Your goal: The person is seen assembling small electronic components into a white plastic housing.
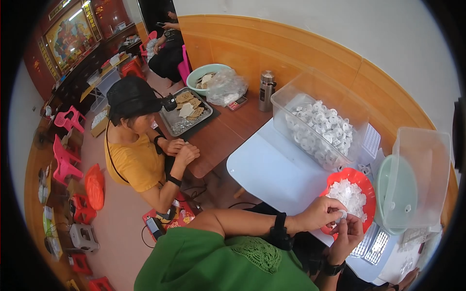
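Note:
Above the near edge of the pale blue table (257, 160), my left hand (318, 214) and my right hand (348, 236) meet fingertip to fingertip. Pinched between them is a small round white plastic part (341, 215); its finer details are too small to make out. Just beyond my fingers sits a red scalloped bowl (371, 194) heaped with translucent white plastic pieces (349, 195). Farther back, a clear plastic bin (286, 109) holds many round white plastic parts (323, 128). Beside my right hand lies a tray with shiny compartments (371, 245), partly hidden.
A pale green basin (388, 169) and a clear tub (432, 155) stand at the right. A metal flask (266, 91) is near the wall. To the left, a co-worker in yellow (133, 155) sits by a brown table (228, 131) with a metal tray (174, 127).

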`<state>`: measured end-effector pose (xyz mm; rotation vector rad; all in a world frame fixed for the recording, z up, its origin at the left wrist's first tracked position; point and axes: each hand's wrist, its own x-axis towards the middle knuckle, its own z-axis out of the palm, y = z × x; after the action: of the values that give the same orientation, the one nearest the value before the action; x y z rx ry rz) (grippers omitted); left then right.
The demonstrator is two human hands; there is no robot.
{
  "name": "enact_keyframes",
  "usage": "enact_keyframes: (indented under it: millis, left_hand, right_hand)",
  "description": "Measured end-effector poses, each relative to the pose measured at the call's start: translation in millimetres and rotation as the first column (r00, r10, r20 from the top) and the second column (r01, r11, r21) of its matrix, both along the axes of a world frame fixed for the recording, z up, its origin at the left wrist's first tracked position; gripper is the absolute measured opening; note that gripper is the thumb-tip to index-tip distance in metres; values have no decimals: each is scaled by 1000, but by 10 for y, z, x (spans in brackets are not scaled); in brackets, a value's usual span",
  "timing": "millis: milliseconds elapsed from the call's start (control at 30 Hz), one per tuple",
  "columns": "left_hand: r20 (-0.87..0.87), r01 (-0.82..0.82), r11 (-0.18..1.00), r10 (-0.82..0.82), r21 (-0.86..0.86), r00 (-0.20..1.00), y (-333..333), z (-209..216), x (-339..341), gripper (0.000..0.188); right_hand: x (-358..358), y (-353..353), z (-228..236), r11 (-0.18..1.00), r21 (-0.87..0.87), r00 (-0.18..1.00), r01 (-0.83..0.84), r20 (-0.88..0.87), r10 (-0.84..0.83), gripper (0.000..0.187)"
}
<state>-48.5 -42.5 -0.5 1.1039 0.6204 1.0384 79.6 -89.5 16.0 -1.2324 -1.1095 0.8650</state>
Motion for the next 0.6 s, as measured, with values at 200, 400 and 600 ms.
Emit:
enact_keyframes:
  millis: [200,400,600]
  left_hand:
    - [-89,-88,982,104,165,991,-1,-26,3,14]
    - [-156,-137,917,208,375,966,-48,-11,7,13]
    - [-156,-67,946,122,317,980,-11,-1,24,18]
  right_hand:
    - [-16,6,-53,1000,21,999,-8,34,8,6]
    - [23,-43,-104,999,46,995,7,99,-11,5]
    - [-11,-11,-17,999,31,999,45,-24,-44,6]
